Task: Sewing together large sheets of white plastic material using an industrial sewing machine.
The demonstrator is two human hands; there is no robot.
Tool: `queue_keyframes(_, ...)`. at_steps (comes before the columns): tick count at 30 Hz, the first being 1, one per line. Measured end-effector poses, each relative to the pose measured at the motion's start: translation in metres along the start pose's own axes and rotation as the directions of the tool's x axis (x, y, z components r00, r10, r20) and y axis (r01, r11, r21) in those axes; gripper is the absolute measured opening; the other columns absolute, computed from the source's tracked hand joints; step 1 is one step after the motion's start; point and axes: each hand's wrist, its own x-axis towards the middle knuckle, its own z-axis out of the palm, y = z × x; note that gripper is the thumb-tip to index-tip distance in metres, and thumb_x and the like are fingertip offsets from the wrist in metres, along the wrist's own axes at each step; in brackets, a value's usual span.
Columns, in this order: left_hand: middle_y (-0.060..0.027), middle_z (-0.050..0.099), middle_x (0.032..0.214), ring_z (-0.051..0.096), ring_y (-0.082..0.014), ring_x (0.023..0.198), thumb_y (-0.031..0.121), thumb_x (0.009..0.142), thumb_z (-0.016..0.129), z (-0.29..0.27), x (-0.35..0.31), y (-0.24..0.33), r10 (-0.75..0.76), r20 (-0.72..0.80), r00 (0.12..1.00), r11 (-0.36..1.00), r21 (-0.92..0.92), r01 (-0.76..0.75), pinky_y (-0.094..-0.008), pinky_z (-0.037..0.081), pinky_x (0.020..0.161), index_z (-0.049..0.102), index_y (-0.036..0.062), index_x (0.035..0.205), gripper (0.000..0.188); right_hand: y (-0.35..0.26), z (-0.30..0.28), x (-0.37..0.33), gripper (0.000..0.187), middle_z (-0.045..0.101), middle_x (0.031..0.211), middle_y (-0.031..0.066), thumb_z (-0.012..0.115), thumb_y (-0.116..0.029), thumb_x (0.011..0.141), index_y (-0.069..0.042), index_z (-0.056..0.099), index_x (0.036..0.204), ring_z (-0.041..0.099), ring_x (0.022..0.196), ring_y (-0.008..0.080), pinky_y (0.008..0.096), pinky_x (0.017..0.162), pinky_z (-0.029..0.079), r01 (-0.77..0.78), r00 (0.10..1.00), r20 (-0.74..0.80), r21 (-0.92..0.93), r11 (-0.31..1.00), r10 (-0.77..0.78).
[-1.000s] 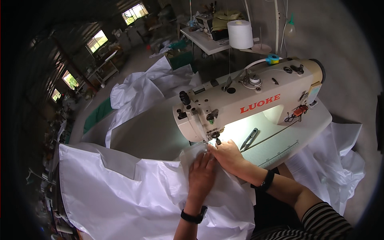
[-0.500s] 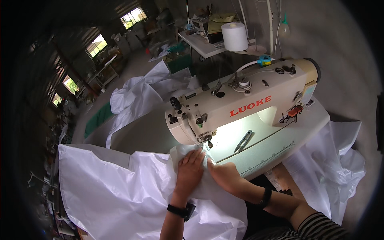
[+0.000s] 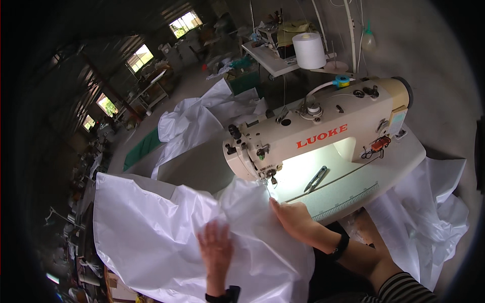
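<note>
A large sheet of shiny white fabric point(image 3: 151, 222) spreads over the near left, its upper edge running under the needle area of a cream sewing machine point(image 3: 323, 118). My left hand point(image 3: 216, 245) is over the middle of the sheet, fingers spread and slightly blurred. Close to the needle, my right hand point(image 3: 293, 214) pinches the edge of the fabric between thumb and fingers. Thread snips point(image 3: 317, 179) lie on the lit machine bed, right of the needle.
More white fabric point(image 3: 197, 116) is heaped beyond the machine at left, and another piece point(image 3: 422, 217) hangs at right. A white thread cone point(image 3: 309, 51) stands behind the machine, near a cluttered side table point(image 3: 270, 56). Windows point(image 3: 140, 58) line the far left wall.
My left hand has come off the fabric beside the needle and moved down and left over the sheet. My right hand stays by the needle. The whole view has shifted slightly.
</note>
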Motion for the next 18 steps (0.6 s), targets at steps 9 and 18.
queue_keyframes(9, -0.0124, 0.037, 0.154, 0.032, -0.0326, 0.144, 0.022, 0.095, 0.057, 0.012, -0.036, -0.082, -0.375, 0.093, 0.922, 0.921, 0.147, 0.360, -0.0568, 0.022, 0.116, 0.042, 0.0090, 0.145, 0.054, 0.018, -0.041, -0.136, 0.031, 0.063, 0.086, 0.0096, 0.064, -0.014, 0.089, -0.005, 0.061, 0.119, 0.063, 0.076, 0.0305, 0.0402, 0.068, 0.051, 0.106, 0.979, -0.206, 0.517, 0.849, 0.004)
queue_keyframes(18, -0.0166, 0.038, 0.152, 0.050, -0.0406, 0.125, 0.010, 0.081, 0.070, -0.055, -0.133, 0.174, 0.010, 0.067, 0.998, 0.736, -0.676, 0.038, -0.0478, 0.044, 0.102, 0.034, 0.0111, 0.150, 0.078, 0.001, -0.047, -0.190, 0.020, 0.065, 0.100, 0.0090, 0.066, -0.016, 0.093, -0.004, 0.067, 0.109, 0.066, 0.084, 0.0155, 0.0283, 0.071, 0.052, -0.241, 0.967, 0.153, 0.811, 0.533, 0.204)
